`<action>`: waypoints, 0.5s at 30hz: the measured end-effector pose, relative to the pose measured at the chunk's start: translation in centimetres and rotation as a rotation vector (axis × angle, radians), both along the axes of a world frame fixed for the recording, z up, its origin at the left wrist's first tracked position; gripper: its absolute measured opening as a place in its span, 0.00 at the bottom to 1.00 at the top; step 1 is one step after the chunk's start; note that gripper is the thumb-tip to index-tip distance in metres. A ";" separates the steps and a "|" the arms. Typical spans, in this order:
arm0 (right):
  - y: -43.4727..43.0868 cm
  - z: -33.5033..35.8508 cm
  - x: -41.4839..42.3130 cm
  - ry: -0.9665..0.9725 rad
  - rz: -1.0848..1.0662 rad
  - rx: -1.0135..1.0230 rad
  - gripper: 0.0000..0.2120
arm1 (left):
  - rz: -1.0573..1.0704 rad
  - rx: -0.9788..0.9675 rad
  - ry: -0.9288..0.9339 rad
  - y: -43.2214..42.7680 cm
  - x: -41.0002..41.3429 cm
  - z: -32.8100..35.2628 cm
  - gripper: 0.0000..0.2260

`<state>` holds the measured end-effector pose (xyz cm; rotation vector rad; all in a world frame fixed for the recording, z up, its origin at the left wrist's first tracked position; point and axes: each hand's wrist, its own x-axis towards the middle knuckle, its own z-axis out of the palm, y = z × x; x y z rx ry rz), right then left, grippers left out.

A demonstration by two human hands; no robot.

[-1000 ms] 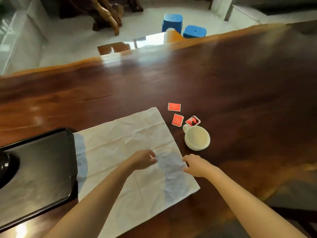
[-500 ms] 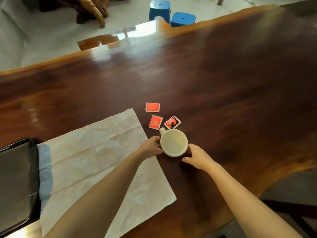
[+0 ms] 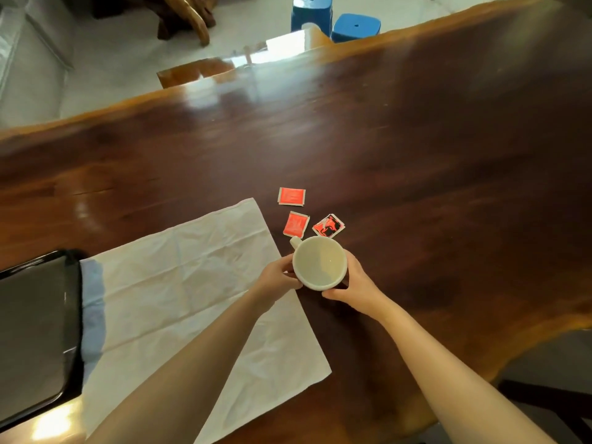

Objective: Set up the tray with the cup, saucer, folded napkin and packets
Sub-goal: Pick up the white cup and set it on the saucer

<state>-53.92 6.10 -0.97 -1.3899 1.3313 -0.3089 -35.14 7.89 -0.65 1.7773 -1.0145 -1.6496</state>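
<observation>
Left hand [image 3: 278,277] and right hand [image 3: 354,285] clasp white cup [image 3: 319,262] (handle pointing away), beside unfolded napkin [image 3: 198,283].

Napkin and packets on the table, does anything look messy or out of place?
The napkin lies unfolded and creased, one edge overlapping the tray. The three packets sit scattered at different angles beyond the cup, which both hands grip. Nothing looks spilled.
</observation>
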 end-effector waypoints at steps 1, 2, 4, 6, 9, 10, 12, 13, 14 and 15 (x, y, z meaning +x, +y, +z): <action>0.0 0.2 0.5 -0.030 0.008 -0.015 0.44 | 0.030 -0.026 0.023 0.4 0.6 0.3 0.28; 0.0 0.5 1.1 -0.062 0.017 -0.033 0.43 | 0.059 -0.052 0.044 0.8 1.2 0.7 0.28; 0.1 1.1 2.8 -0.142 0.036 -0.067 0.41 | 0.112 -0.102 0.056 1.6 2.6 1.8 0.26; 0.2 2.0 4.9 -0.211 0.067 -0.083 0.40 | 0.175 -0.140 0.057 2.4 4.4 3.1 0.25; 0.5 3.5 8.6 -0.271 0.125 -0.105 0.41 | 0.265 -0.205 0.056 4.1 7.4 5.0 0.27; 0.7 3.9 9.8 -0.278 0.152 -0.117 0.41 | 0.294 -0.220 0.048 4.7 8.5 5.5 0.27; 1.1 5.0 12.5 -0.302 0.208 -0.139 0.42 | 0.362 -0.243 0.051 6.1 10.8 6.6 0.27; 1.3 5.6 14.0 -0.312 0.235 -0.149 0.43 | 0.397 -0.256 0.062 6.8 12.0 7.1 0.27; 1.6 6.2 15.4 -0.317 0.263 -0.160 0.43 | 0.424 -0.268 0.071 7.5 13.3 7.5 0.27; 1.9 6.6 16.9 -0.329 0.294 -0.170 0.43 | 0.451 -0.276 0.083 8.3 14.6 7.7 0.26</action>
